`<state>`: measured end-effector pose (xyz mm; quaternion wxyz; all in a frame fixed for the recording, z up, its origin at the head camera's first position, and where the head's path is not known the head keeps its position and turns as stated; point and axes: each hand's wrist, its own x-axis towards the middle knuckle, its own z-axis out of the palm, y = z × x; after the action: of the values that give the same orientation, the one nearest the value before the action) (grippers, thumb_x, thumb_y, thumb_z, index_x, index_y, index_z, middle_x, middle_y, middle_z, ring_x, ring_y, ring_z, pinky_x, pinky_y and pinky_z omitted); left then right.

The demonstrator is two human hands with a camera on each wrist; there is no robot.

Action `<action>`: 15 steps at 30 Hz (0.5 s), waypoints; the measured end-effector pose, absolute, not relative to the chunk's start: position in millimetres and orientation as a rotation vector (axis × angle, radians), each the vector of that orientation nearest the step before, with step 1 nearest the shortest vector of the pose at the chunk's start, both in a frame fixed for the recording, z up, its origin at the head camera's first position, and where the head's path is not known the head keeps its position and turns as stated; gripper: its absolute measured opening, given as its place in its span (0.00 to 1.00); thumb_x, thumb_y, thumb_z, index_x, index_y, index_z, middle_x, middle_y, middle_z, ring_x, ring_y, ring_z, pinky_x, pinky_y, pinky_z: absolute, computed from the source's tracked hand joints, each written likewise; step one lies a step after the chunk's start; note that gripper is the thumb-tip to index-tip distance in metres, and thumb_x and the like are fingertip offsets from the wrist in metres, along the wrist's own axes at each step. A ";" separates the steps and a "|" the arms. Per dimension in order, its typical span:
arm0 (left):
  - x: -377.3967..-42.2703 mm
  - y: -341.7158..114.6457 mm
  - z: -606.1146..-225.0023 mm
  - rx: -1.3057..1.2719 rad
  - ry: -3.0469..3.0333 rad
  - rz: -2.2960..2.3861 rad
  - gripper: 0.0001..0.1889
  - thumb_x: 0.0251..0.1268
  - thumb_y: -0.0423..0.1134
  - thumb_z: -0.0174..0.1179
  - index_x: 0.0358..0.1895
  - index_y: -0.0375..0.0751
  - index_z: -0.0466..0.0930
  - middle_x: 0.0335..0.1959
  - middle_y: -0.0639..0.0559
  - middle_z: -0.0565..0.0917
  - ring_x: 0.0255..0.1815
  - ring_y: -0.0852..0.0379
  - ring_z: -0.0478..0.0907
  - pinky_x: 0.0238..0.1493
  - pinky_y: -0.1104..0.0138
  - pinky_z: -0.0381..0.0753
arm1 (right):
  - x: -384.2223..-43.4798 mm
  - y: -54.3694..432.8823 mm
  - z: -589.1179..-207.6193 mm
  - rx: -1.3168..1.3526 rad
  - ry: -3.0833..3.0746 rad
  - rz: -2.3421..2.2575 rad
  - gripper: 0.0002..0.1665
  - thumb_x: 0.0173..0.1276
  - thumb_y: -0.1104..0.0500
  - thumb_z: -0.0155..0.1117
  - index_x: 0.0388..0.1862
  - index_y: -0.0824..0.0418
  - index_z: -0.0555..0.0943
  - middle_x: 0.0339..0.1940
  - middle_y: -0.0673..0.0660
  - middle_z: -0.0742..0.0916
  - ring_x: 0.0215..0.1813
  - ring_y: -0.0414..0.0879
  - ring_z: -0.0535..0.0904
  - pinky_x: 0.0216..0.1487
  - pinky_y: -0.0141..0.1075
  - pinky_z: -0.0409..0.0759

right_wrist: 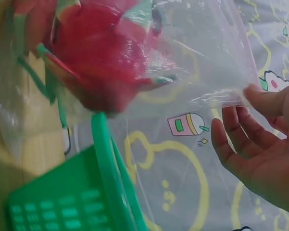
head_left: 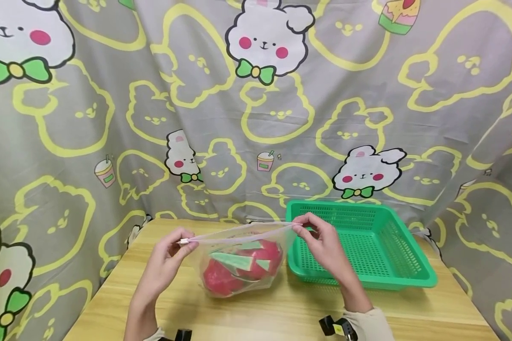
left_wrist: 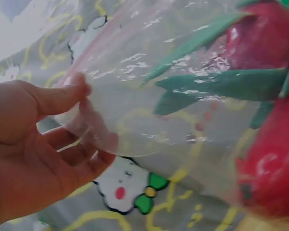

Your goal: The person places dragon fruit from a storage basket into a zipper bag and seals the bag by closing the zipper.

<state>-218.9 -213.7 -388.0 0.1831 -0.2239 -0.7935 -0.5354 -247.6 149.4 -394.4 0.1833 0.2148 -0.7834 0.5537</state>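
A clear zip bag (head_left: 258,284) hangs between the two hands, its top edge stretched nearly straight. Inside lie red dragon fruits (head_left: 224,277) with green scales, bunched in the lower part. My left hand (head_left: 164,260) pinches the bag's left top corner, by the white zip slider (head_left: 183,241). The opposite top corner is pinched between thumb and fingers of my right hand (head_left: 322,241). In the left wrist view, the left thumb and fingertips grip the film, with the fruits (left_wrist: 269,159) off to the right. The right wrist view has a fruit (right_wrist: 98,57) near the green basket.
A green plastic basket (head_left: 422,272) with a perforated floor stands right of the bag, its left rim close to the bag's side. Everything is over a wooden table (head_left: 239,322). A grey patterned curtain (head_left: 222,118) surrounds the table at the back and sides.
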 end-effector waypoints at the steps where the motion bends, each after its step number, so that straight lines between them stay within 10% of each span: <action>1: -221.3 -214.0 -390.6 -0.614 -2.216 -1.582 0.06 0.72 0.26 0.59 0.36 0.39 0.77 0.40 0.48 0.80 0.38 0.56 0.77 0.40 0.68 0.76 | -248.7 149.0 -395.1 0.608 -2.199 1.621 0.05 0.77 0.59 0.62 0.43 0.60 0.82 0.48 0.55 0.87 0.51 0.47 0.85 0.49 0.33 0.83; 5: -230.6 -211.9 -398.4 -0.593 -2.122 -1.804 0.06 0.78 0.29 0.54 0.37 0.30 0.72 0.48 0.48 0.85 0.47 0.58 0.81 0.48 0.70 0.77 | -252.6 145.3 -398.5 0.592 -2.128 1.904 0.11 0.80 0.57 0.57 0.46 0.66 0.76 0.56 0.58 0.87 0.58 0.49 0.84 0.57 0.36 0.80; 15: -256.7 -200.7 -406.6 -0.498 -1.944 -2.137 0.12 0.83 0.37 0.47 0.44 0.27 0.65 0.39 0.54 0.87 0.46 0.62 0.84 0.51 0.70 0.81 | -271.5 124.9 -397.1 0.367 -1.916 2.306 0.12 0.83 0.58 0.50 0.51 0.67 0.68 0.35 0.62 0.87 0.46 0.54 0.88 0.54 0.50 0.84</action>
<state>-256.7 -200.7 -406.6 0.1050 -0.1689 -0.6595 -0.7250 -271.5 124.9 -397.1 0.0606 0.1213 -0.6332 0.7620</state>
